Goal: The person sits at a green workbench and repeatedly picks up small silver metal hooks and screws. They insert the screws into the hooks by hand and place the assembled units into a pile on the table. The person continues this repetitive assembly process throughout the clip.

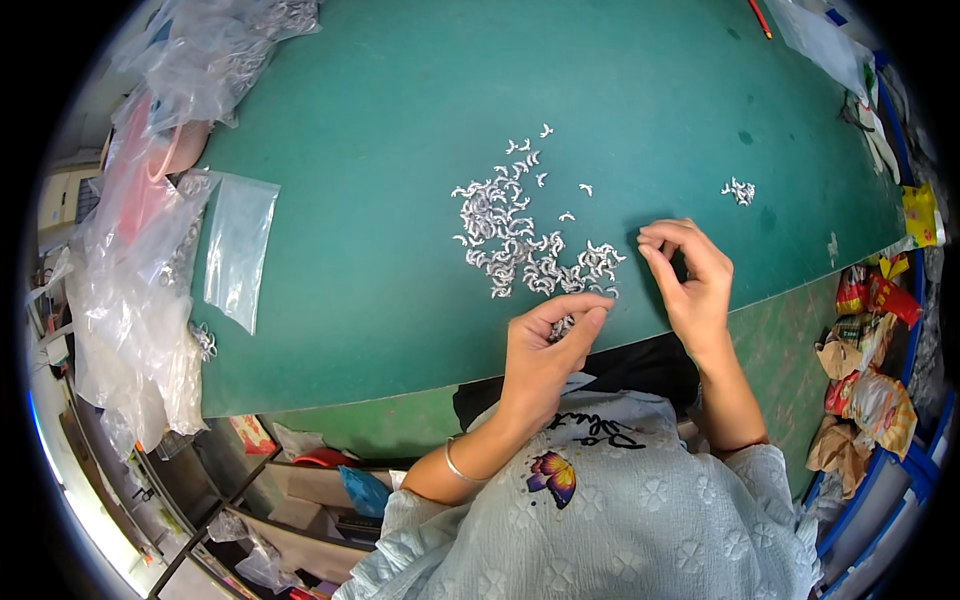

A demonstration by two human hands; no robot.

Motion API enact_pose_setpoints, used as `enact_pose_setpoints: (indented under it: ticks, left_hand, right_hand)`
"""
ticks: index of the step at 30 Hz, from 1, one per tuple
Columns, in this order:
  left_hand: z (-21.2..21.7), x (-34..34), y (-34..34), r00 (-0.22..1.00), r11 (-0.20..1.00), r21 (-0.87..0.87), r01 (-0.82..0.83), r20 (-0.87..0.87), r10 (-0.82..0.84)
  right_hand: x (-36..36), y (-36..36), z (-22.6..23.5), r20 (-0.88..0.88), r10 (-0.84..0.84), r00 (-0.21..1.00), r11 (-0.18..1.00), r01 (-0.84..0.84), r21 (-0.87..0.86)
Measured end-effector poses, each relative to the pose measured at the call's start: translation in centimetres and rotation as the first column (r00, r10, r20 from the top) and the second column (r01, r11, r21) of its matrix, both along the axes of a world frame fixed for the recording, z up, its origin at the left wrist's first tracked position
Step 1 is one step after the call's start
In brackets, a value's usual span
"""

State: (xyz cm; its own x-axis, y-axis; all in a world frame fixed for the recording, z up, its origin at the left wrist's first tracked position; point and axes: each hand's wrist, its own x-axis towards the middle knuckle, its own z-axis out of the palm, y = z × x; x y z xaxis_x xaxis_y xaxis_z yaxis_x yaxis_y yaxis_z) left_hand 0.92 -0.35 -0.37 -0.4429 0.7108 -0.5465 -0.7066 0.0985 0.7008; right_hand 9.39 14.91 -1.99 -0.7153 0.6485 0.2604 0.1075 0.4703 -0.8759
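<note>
A loose pile of small silver crescent-shaped metal pieces (492, 222) lies on the green tabletop in front of me. My left hand (552, 345) is closed at the near edge of this pile, with several of the same pieces (562, 327) showing inside its curled fingers. Its thumb and forefinger point toward the pile. Just right of the pile, my right hand (690, 275) is raised with thumb and forefinger brought together in a pinch. Whatever sits between those fingertips, if anything, is too small to make out.
Farther right lies a small separate cluster of silver pieces (739, 191). Clear plastic bags (130, 290) heap along the left edge near a pink basket (180, 148), with a flat clear bag (240, 250) beside them. A red pencil-like stick (760, 18) lies at the far right.
</note>
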Motion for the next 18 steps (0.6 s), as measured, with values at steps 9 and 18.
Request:
enact_pose_setpoints:
  ticks: [9, 18]
  left_hand:
    - [0.8, 0.2, 0.7, 0.989, 0.998, 0.051, -0.036, -0.143, 0.043]
    - [0.9, 0.3, 0.6, 0.916, 0.992, 0.125, -0.025, -0.394, 0.072]
  right_hand:
    - [1.3, -2.7, 1.9, -0.271, 0.019, 0.962, 0.610, -0.226, -0.760]
    - [1.3, -3.8, 2.6, -0.284, 0.051, 0.958, 0.923, -0.154, -0.354]
